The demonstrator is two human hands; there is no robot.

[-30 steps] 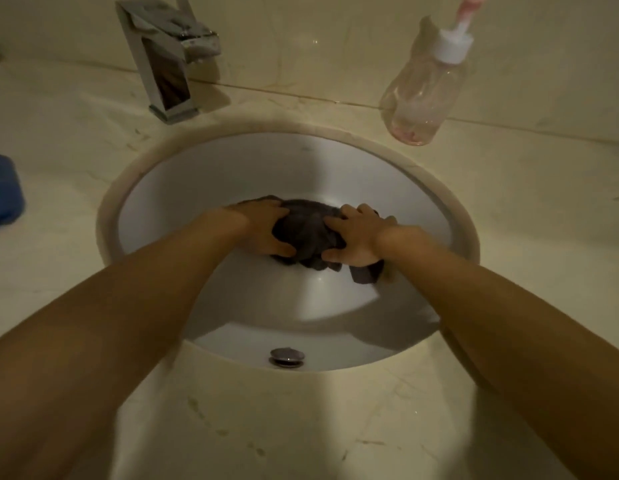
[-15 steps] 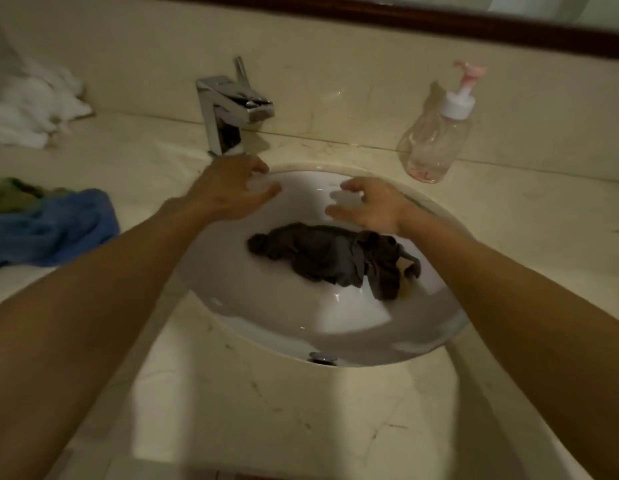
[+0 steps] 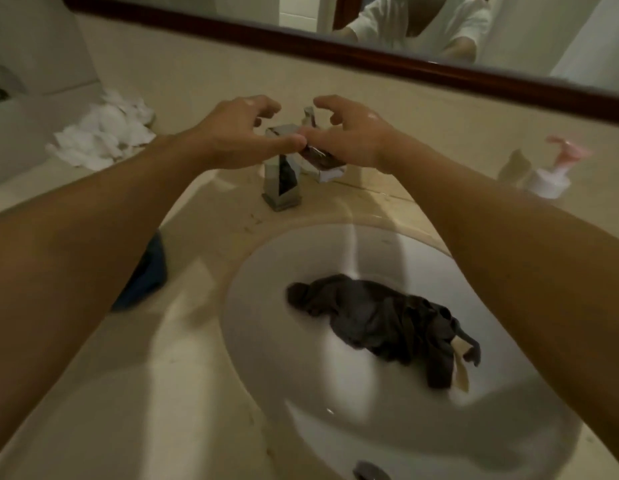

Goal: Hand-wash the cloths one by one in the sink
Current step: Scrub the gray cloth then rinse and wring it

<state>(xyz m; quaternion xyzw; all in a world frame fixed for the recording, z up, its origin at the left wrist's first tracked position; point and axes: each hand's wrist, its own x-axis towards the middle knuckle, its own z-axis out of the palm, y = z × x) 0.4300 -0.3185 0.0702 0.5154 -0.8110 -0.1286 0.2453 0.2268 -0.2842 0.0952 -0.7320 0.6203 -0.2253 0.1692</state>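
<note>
Left hand (image 3: 238, 133) hangs over the faucet (image 3: 282, 181) in the head view, fingers loosely curled and half open, holding nothing. Its thumb lies at the faucet's top, but I cannot tell whether it touches. Right hand (image 3: 349, 136) sits just beside it, equally half open and holding nothing. Counted: 2 hands, 1 faucet, and 1 dark grey cloth (image 3: 380, 320) lying crumpled in the white sink (image 3: 259, 306), well apart from both hands. On the counter (image 3: 162, 393) are 1 pump bottle (image 3: 550, 174) at right, 1 white crumpled heap (image 3: 103, 136) at left, and 1 blue cloth (image 3: 145, 271) partly hidden behind the left forearm.
</note>
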